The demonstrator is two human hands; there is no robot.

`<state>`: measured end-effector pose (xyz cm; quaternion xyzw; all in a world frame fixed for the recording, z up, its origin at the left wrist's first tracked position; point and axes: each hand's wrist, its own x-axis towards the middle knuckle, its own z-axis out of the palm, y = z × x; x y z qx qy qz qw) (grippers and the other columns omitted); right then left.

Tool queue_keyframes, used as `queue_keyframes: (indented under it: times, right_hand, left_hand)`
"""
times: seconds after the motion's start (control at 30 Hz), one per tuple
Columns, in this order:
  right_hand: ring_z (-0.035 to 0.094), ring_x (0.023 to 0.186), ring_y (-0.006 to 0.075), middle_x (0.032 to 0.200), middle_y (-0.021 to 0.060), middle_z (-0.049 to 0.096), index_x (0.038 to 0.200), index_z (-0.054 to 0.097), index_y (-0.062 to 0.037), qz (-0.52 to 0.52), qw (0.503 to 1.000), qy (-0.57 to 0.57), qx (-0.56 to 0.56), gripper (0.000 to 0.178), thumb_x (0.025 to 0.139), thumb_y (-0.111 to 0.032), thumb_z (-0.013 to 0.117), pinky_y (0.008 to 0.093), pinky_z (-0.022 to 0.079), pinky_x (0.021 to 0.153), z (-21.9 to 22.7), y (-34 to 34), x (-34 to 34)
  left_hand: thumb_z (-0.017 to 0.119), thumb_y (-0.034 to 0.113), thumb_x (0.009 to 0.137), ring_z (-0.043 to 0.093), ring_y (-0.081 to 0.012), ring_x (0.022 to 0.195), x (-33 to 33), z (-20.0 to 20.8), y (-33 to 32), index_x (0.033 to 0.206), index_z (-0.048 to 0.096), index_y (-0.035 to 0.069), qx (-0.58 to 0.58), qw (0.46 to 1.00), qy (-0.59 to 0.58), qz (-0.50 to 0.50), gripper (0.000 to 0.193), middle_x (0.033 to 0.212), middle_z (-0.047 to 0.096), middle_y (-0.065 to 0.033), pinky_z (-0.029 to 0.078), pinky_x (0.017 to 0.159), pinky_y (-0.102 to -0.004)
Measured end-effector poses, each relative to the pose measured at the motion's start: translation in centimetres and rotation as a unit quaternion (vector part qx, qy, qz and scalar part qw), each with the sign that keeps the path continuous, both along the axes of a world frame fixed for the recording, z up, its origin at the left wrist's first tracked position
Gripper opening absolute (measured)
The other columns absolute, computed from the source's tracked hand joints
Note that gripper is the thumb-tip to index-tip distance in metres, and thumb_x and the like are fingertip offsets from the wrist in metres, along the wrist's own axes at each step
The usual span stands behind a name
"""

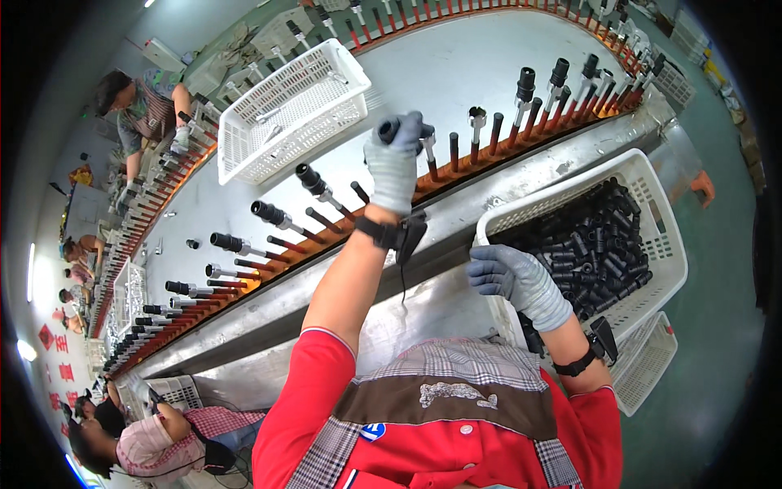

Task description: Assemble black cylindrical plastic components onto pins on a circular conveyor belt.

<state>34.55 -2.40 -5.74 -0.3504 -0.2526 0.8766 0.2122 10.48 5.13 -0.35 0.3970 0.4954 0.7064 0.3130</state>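
My left hand (393,167), in a grey-white glove with darker fingers, is raised over the row of pegs. It is closed around a black plastic sleeve (388,130); the sleeve's round end shows between the fingers. Beside those fingers a silvery metal fitting (429,147) stands on a red-based peg. My right hand (521,285), gloved alike, hovers at the left rim of a white basket (673,269). Its fingers are curled together, and what they may hold is hidden. Inside the basket lie many loose black sleeves (599,253).
Metal fittings topped with black sleeves (314,181) line the curved conveyor's edge, among bare pegs (454,151). A white perforated basket (295,155) with a few metal parts rests on the grey tabletop (481,61). Co-workers (147,106) are at the far left; another person (163,436) is lower left.
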Motion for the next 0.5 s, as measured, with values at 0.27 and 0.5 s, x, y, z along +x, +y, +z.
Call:
queue_keyframes:
  times: [0.27,0.5]
  right_hand:
    - [0.063,0.086,0.0165,0.096,0.0087,0.065,0.119,0.058,0.0,-0.063,0.997,0.04,-0.013,0.045,0.092,-0.035,0.06,0.0273,0.052,0.074,-1.1,0.3,-0.6]
    - [0.065,0.087,0.0154,0.099,0.0111,0.067,0.12,0.059,0.0014,0.012,0.959,-0.059,0.275,0.044,0.097,-0.036,0.053,0.0269,0.051,0.078,3.1,3.1,-10.6]
  left_hand:
    - [0.066,0.029,0.09,0.051,-0.0075,0.051,-6.0,-2.4,2.3,0.074,0.062,0.006,-0.044,0.994,0.095,-0.005,0.029,0.066,0.066,-0.0071,0.041,0.049,-0.0238]
    - [0.068,0.02,0.089,0.049,-0.0084,0.057,-12.4,-5.3,-2.4,0.076,0.06,0.008,0.019,0.999,-0.009,0.037,0.019,0.064,0.056,0.0002,0.04,0.053,-0.0264]
